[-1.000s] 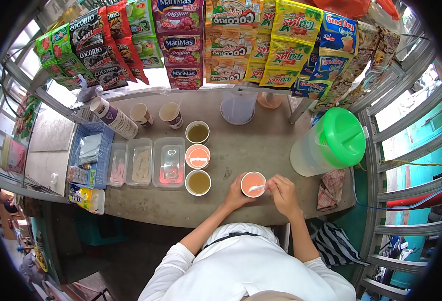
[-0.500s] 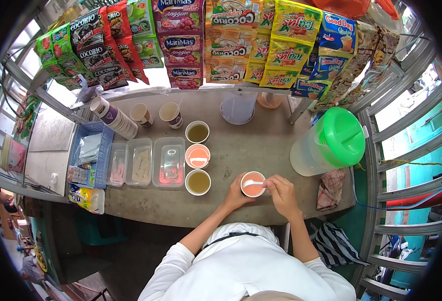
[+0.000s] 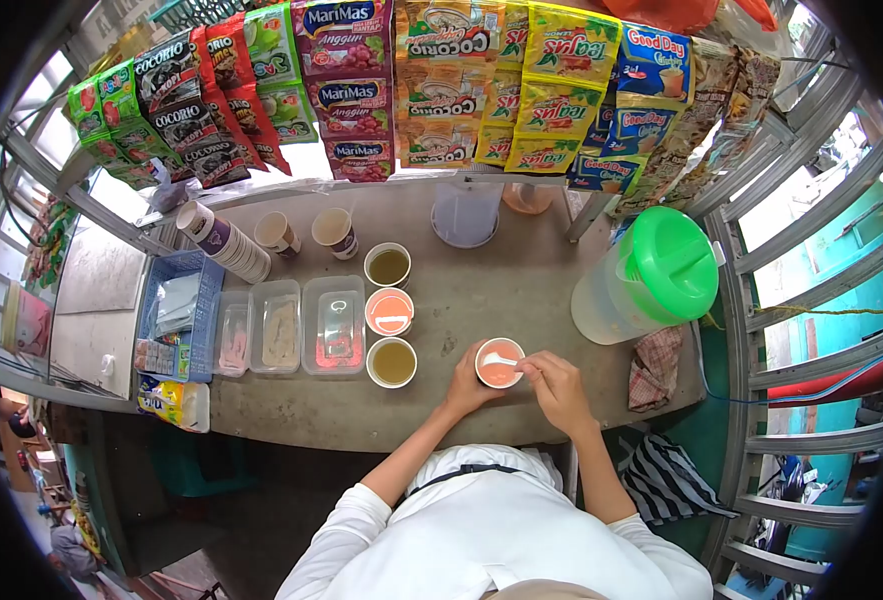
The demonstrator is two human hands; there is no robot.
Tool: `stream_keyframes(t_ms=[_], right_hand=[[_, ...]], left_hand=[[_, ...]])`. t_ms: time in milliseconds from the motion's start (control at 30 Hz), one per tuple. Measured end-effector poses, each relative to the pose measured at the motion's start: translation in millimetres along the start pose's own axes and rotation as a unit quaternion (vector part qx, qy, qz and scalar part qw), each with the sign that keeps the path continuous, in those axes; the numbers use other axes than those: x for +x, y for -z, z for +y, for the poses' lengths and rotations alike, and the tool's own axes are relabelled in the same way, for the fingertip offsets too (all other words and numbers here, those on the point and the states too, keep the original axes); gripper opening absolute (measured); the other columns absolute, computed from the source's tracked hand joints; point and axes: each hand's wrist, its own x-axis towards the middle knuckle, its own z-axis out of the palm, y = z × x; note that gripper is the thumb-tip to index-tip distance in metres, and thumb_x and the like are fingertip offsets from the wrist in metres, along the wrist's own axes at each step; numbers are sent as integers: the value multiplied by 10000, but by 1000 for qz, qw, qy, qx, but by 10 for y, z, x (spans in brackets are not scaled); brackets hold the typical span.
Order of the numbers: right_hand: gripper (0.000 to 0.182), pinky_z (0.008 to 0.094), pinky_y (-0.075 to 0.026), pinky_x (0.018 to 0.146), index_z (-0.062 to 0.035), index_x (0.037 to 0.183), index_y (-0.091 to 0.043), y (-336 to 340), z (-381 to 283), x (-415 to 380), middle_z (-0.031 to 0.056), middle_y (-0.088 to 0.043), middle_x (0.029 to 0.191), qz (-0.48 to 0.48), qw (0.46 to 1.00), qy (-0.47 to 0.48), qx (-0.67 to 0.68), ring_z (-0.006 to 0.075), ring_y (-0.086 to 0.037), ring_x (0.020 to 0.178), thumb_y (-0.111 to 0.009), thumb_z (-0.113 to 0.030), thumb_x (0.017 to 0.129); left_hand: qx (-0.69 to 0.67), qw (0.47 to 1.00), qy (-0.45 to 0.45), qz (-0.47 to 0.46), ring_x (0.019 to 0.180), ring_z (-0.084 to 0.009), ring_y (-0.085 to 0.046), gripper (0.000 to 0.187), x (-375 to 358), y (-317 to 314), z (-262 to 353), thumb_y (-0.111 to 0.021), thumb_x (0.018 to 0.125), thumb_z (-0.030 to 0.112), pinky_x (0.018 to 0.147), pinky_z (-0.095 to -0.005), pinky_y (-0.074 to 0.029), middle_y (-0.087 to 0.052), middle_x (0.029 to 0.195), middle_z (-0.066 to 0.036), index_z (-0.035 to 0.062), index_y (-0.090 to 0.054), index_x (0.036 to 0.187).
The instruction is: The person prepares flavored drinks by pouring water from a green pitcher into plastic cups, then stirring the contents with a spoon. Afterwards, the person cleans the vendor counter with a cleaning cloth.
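A paper cup of pink-orange drink stands near the counter's front edge, with my left hand wrapped round its left side. Between the fingers of my right hand is the handle of a white spoon, whose other end dips into the drink. To the left, three filled cups form a column: a greenish drink at the back, a pink-orange one in the middle and another greenish one in front.
Three plastic boxes and a blue basket stand left. Stacked cups lie behind them. A green-lidded jug and checked cloth are on the right. Sachets hang across the back.
The spoon and my right hand have shifted slightly within and beside the cup. The whole view has moved a little; my left hand still holds the cup.
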Motion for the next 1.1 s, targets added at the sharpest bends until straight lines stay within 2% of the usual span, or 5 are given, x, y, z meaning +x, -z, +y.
stream_keyframes(t_ms=[200,367,500,600,1100], right_hand=[[432,395,-451,836,-89,1299,-587,149,-124,-107,127,-606,1147,-124,991,-56,-9,304,-597,996,-575,-340,948],[563,447,-331,1034,-64,1412,-458,412,344,-478,181,-488,1304,54,982,-111,-141,345,-439,1239,-565,-369,951],[712,538,-289,1074,-169,1487,-378,801,1285,-820,182,-392,1452,236,822,-258,-450,397,-353,1337,-596,-502,896],[743,609,-257,1097,-221,1496,-373,998,1867,-876,167,-289,1552,224,802,-331,-444,392,-280,1405,-648,-484,858],[710,553,-235,1137,-162,1466,-432,118,1190,-1265,166,-314,1554,-64,942,-69,-322,375,-278,1427,-642,-304,803]], left_hand=[[-8,1000,9,28,1096,-332,-621,851,4,-20,82,-912,514,111,938,-410,-507,-631,1193,-141,37,-527,1268],[36,997,19,61,1083,-324,-635,824,-86,-28,20,-919,518,123,920,-402,-518,-648,1180,-143,34,-546,1247],[40,994,40,90,1052,-314,-653,814,-220,-16,67,-924,525,127,899,-393,-531,-668,1144,-147,38,-551,1242],[30,990,58,123,1013,-307,-672,806,-441,8,129,-932,536,143,874,-385,-542,-683,1106,-147,42,-553,1240],[154,950,3,272,961,-308,-673,799,-1537,69,271,-951,555,294,830,-380,-546,-654,1124,-155,9,-563,1192]])
